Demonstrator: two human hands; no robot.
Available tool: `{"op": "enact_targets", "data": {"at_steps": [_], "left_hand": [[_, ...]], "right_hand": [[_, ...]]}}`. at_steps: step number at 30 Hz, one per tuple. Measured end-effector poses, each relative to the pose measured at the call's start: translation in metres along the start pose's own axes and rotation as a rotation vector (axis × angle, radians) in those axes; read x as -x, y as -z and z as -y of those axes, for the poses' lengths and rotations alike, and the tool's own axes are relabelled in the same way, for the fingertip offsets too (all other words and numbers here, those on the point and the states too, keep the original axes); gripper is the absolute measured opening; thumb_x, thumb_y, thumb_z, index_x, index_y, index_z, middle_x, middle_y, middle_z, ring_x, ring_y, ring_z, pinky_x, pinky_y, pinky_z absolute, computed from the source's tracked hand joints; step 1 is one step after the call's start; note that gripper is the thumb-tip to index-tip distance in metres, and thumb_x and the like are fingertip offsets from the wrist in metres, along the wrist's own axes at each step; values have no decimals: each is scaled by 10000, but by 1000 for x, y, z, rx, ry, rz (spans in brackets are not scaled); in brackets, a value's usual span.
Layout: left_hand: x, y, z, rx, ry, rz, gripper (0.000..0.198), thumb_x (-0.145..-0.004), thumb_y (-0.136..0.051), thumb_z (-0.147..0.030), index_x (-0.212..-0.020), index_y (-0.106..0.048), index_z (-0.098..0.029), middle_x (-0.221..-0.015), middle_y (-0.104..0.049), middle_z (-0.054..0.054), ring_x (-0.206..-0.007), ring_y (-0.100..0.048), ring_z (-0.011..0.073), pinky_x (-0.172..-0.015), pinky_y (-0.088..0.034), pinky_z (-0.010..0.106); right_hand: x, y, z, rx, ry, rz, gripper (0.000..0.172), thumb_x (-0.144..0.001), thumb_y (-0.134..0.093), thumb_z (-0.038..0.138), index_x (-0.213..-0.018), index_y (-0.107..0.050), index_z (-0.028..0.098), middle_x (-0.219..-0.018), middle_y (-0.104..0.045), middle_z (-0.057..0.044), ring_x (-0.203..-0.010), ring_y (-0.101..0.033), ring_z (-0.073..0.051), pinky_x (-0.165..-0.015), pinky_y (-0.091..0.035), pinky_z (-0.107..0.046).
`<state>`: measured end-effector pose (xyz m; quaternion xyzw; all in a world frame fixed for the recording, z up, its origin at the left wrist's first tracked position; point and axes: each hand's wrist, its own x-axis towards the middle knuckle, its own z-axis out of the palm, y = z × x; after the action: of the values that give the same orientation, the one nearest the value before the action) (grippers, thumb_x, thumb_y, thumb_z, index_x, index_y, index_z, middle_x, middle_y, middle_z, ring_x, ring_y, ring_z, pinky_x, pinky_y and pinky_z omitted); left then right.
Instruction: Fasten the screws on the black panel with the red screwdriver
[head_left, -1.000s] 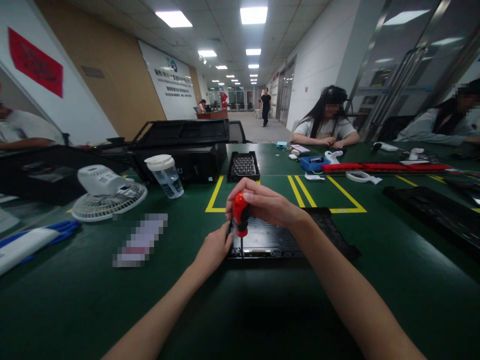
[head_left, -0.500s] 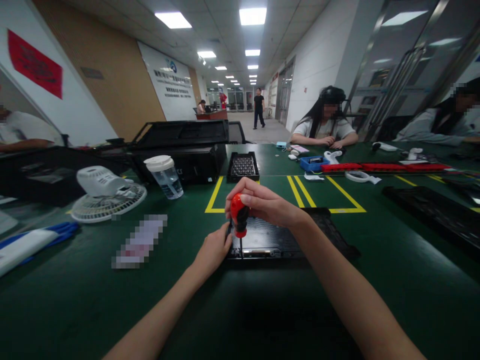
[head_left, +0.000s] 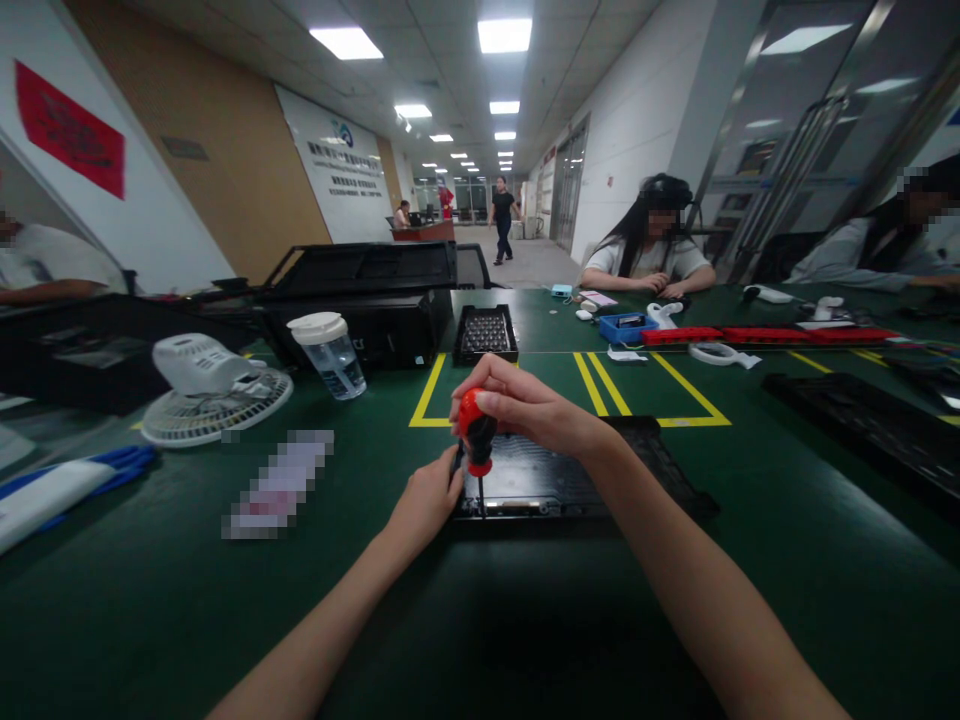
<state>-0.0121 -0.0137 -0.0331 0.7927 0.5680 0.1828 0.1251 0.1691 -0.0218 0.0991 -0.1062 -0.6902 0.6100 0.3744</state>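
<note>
My right hand (head_left: 525, 405) is closed around the red and black handle of a screwdriver (head_left: 477, 432), which stands upright with its tip down on the near left edge of a flat black panel (head_left: 555, 478) lying on the green table. My left hand (head_left: 424, 502) rests against the panel's left edge beside the screwdriver shaft, fingers curled on the panel's corner.
A black tray of small parts (head_left: 487, 334) sits beyond the panel inside yellow floor-tape lines (head_left: 430, 390). A plastic cup (head_left: 331, 354), a white desk fan (head_left: 214, 385) and black cases (head_left: 360, 290) lie to the left. Other people sit at the far right and left.
The screwdriver handle has turned slightly in my right hand. A person in the far corridor has walked leftward. Both hands stay in place.
</note>
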Motion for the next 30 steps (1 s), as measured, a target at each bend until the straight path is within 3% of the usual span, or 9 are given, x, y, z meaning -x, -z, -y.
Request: {"op": "enact_targets", "data": {"at_steps": [20,30], "left_hand": [[0,3,-5,-7,10,9,286,-871,-373,-242,-1124,-479,-158,-932,-644,101,-823,-623,204,-743,-434,276],[3,5,-6,23,16,8,313,-876,-366,-257,-1160,-465,-169,-967,-642,104,-851,-622,211,-745,-435,286]], "right_hand": [[1,-6,7,131,7,-71,147,-851,-508,268,-915,-439,156,-771,-517,9,-697,-549,-87,-628,-445,-203],[1,-7,7,352,46,-155,164,-849,-490,318,-872,-430,167,-760,-509,10,-679,-521,-95,-614,-413,-216]]}}
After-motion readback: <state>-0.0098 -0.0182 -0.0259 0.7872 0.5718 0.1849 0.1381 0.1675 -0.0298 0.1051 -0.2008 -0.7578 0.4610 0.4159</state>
